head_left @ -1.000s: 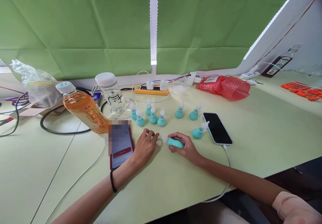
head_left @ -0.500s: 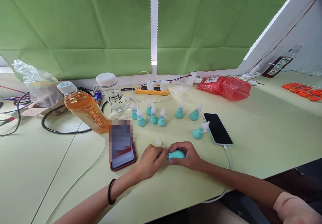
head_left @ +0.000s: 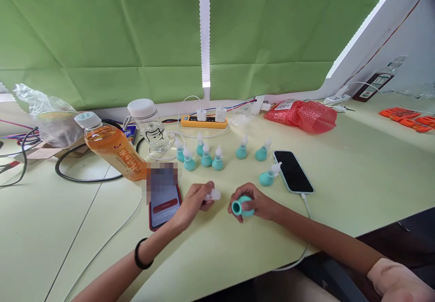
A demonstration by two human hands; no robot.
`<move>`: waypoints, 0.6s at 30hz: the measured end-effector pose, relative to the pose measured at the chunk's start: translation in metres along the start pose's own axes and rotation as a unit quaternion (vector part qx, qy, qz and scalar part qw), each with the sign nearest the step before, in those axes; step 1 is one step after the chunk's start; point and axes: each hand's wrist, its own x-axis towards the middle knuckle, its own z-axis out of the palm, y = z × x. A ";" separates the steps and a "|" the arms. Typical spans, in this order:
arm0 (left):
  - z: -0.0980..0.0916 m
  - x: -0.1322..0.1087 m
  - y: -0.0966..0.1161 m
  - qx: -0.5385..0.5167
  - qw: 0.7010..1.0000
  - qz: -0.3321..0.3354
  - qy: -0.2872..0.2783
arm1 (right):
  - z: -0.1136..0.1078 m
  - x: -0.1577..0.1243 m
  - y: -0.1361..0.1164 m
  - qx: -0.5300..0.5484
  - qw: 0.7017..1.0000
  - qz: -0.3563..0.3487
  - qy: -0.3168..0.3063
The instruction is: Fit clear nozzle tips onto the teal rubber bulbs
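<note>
My right hand [head_left: 253, 202] is wrapped round a teal squeeze bulb [head_left: 247, 206], whose round open mouth faces left. My left hand [head_left: 197, 198] pinches a clear plastic nozzle piece [head_left: 213, 194], apart from the bulb. Beyond the hands stand several teal bulbs with whitish pointed tips, among them a bulb [head_left: 217, 163] at the front of the left cluster. A tilted bulb [head_left: 266, 178] rests its tip at the edge of a light-cased phone [head_left: 294, 172]. The small white piece seen on the table earlier is not visible now.
Left of my hands lies a red-cased phone [head_left: 165, 207], near a leaning orange drink bottle [head_left: 115, 148] and a clear cup [head_left: 154, 130]. A yellow power strip [head_left: 204, 122] and red bubble-wrap package [head_left: 301, 116] lie at the back. A white cable [head_left: 307, 209] crosses the table on the right.
The hands have moved apart. The clear nozzle piece is now in my left hand, away from the bulb, and the bulb's open mouth shows in my right hand.
</note>
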 end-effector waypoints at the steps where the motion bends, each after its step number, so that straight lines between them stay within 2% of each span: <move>1: -0.006 0.001 0.002 0.094 0.994 0.024 0.042 | 0.000 0.001 -0.001 -0.035 0.998 -0.032 0.045; 2: -0.011 0.003 0.003 0.201 0.975 0.046 0.085 | 0.000 0.001 -0.002 -0.080 0.991 -0.063 0.084; 4: -0.020 0.007 -0.001 0.400 0.901 0.080 0.150 | 0.000 0.003 -0.002 -0.178 0.966 -0.122 0.142; 6: -0.026 0.013 -0.011 0.521 0.832 0.100 0.162 | 0.000 0.005 0.000 -0.244 0.936 -0.171 0.189; 8: -0.030 0.018 -0.024 0.572 0.801 0.116 0.134 | 0.000 0.007 0.003 -0.279 0.910 -0.200 0.232; 10: -0.032 0.022 -0.035 0.589 0.792 0.129 0.099 | 0.000 0.009 0.007 -0.296 0.890 -0.216 0.270; 13: -0.034 0.023 -0.040 0.580 0.802 0.119 0.081 | -0.001 0.011 0.010 -0.285 0.880 -0.228 0.304; 18: -0.038 0.022 -0.029 0.548 0.821 0.110 0.116 | -0.002 0.013 0.011 -0.317 0.875 -0.209 0.301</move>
